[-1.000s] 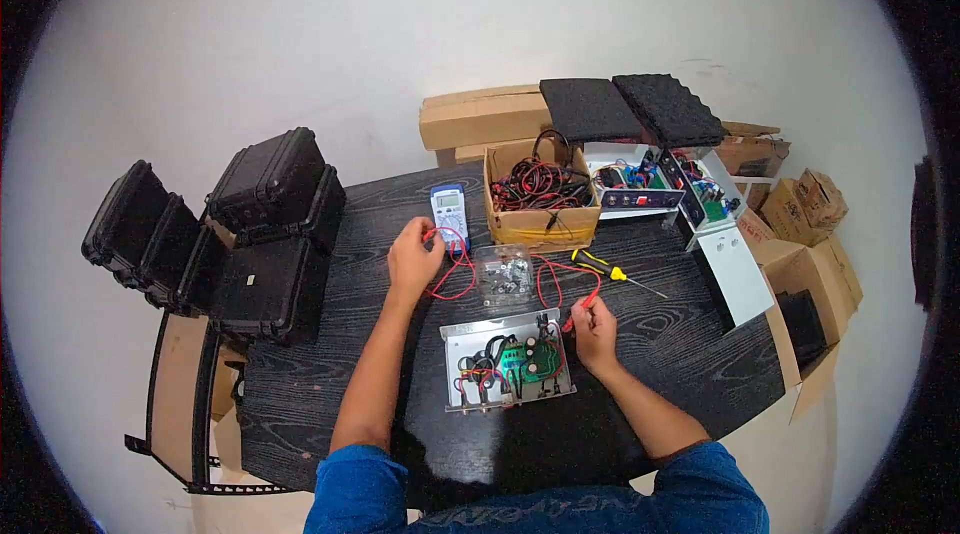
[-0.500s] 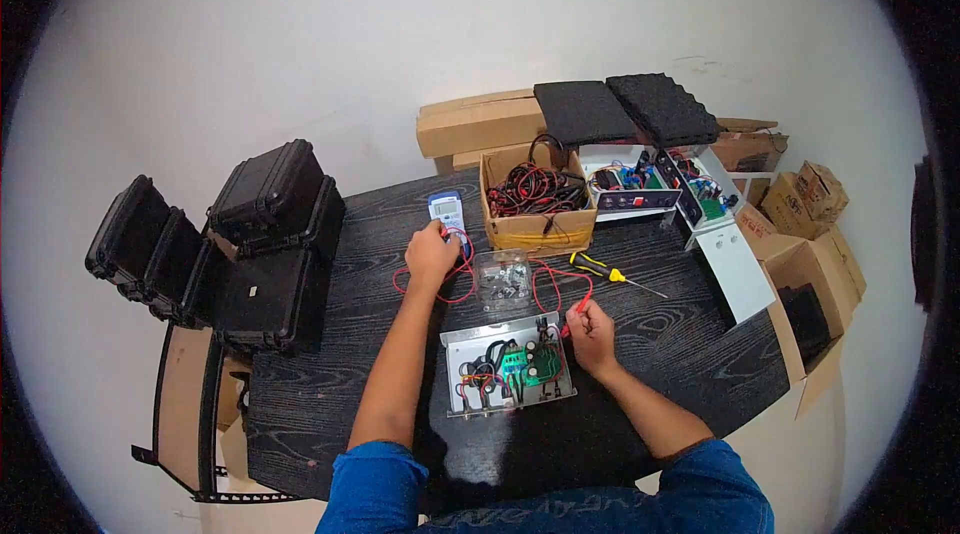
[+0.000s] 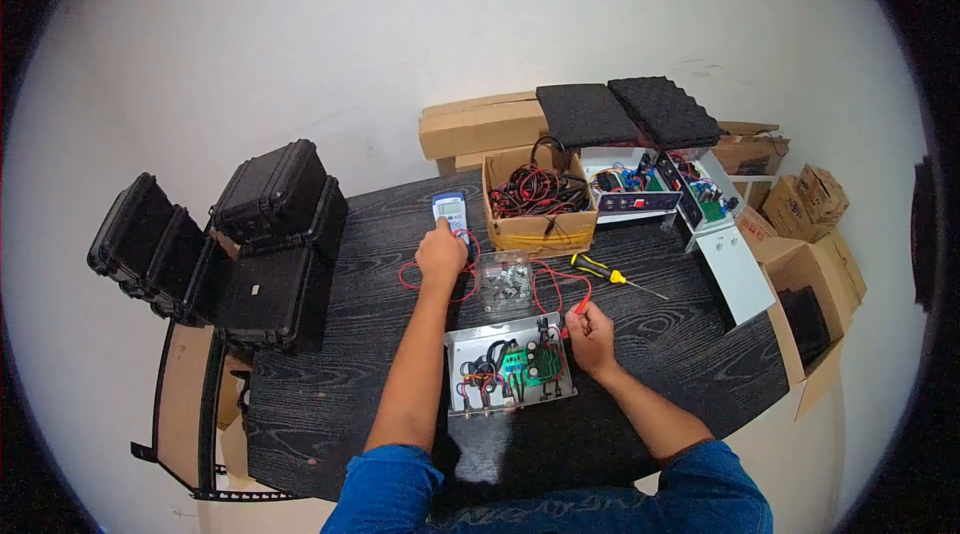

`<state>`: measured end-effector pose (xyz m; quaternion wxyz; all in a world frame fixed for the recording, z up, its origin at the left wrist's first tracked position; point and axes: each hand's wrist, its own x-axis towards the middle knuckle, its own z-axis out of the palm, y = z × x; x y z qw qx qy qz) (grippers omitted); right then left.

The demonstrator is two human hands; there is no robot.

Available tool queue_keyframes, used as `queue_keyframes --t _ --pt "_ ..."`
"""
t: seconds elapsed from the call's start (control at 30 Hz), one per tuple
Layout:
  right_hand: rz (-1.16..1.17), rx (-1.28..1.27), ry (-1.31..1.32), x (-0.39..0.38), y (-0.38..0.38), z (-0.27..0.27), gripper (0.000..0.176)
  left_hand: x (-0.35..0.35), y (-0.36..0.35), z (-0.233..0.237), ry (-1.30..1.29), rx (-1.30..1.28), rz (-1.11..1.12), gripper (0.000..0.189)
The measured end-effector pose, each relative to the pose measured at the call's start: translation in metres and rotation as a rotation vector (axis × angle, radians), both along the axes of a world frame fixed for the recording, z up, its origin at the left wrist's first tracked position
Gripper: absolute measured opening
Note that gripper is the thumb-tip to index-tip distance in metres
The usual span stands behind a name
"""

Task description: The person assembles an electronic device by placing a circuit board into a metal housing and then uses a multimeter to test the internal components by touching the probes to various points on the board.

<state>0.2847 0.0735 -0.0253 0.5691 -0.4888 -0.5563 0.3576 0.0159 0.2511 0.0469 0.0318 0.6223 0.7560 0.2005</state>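
Note:
My left hand [image 3: 441, 252] reaches to the blue-and-white multimeter [image 3: 451, 207], its index finger stretched out onto the meter's front. The other fingers look bent and partly hidden. Pinched in my right hand [image 3: 590, 336] is a red test probe [image 3: 583, 306], beside the right side of an open metal enclosure [image 3: 461, 343]. Inside the enclosure sit a green circuit board [image 3: 517, 362] and coloured wires. A red test lead [image 3: 537, 286] curls on the table. The clear plastic box [image 3: 505, 282] with small metal parts lies between meter and enclosure.
A yellow-and-black screwdriver [image 3: 598, 269] lies to the right. Behind are a cardboard box of cables [image 3: 545, 232] and opened electronic units [image 3: 630, 200]. Black hard cases [image 3: 262, 294] are stacked at left. An open carton [image 3: 808, 274] stands past the right table edge.
My left hand has shifted slightly right, its index finger now extended on the meter's face. My right hand stays by the enclosure with the probe. The view has moved slightly.

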Motion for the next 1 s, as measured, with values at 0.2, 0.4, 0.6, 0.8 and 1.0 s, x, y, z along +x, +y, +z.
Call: queue_keyframes --t 0.2,0.4,0.6,0.8,1.0 --pt "-0.008 0.044 -0.061 0.002 0.0 -0.002 0.011 0.002 0.001 -0.004 0.047 -0.012 0.003 0.041" --pt "-0.013 0.058 -0.037 0.0 0.0 -0.002 0.009 -0.001 0.0 -0.001 0.07 -0.029 -0.004 0.044" --pt "0.008 0.012 -0.016 0.0 0.0 0.0 0.007 0.004 0.002 -0.001 0.115 -0.034 -0.012 0.052" --pt "0.026 0.037 -0.028 0.001 -0.001 0.003 0.006 0.009 0.0 0.002 0.121 -0.03 -0.004 0.044" --pt "0.023 0.008 -0.027 0.001 -0.001 0.0 0.007 0.01 0.005 -0.012 0.139 0.036 0.007 0.04"
